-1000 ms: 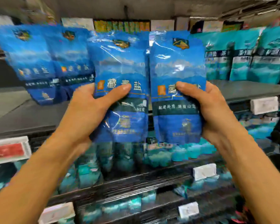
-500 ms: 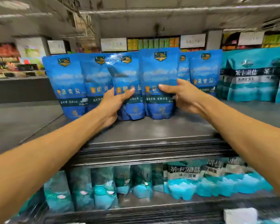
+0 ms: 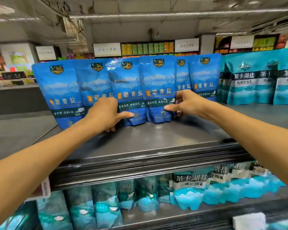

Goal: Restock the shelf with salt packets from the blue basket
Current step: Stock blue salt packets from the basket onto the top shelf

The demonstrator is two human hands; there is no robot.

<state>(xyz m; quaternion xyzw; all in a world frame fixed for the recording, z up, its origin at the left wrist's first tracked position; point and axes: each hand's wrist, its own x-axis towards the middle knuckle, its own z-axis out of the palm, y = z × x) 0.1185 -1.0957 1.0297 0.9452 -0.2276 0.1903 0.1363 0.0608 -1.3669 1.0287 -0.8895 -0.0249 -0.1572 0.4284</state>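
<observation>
Both hands are on packets standing at the back of the top shelf (image 3: pixel 156 140): the left hand (image 3: pixel 106 113) has its thumb laid across the lower front of one blue salt packet (image 3: pixel 128 97) with its fingers going round the packet's left edge, and the right hand (image 3: pixel 188 103) pinches the neighbouring packet (image 3: pixel 158 90) low down, thumb on the front and fingers curled behind its right edge. A second ago these two packets were held up close in front of the camera, well off the shelf; half a second ago they were arriving at the row; now their bases appear to rest on the shelf, upright, side by side in the row of matching blue packets (image 3: pixel 60 90). My reading is that this pair is as good as placed and only the letting go remains, after which more stock would have to be fetched. The blue basket is nowhere in view, so how many packets are left cannot be told. The left fingers are hidden behind the hand and packet, and whether the bases sit fully flat is not clear. Teal packets (image 3: pixel 249 80) stand to the right, cut off by the frame edge, and the lower shelf (image 3: pixel 156 214) of teal bags is blurred.
</observation>
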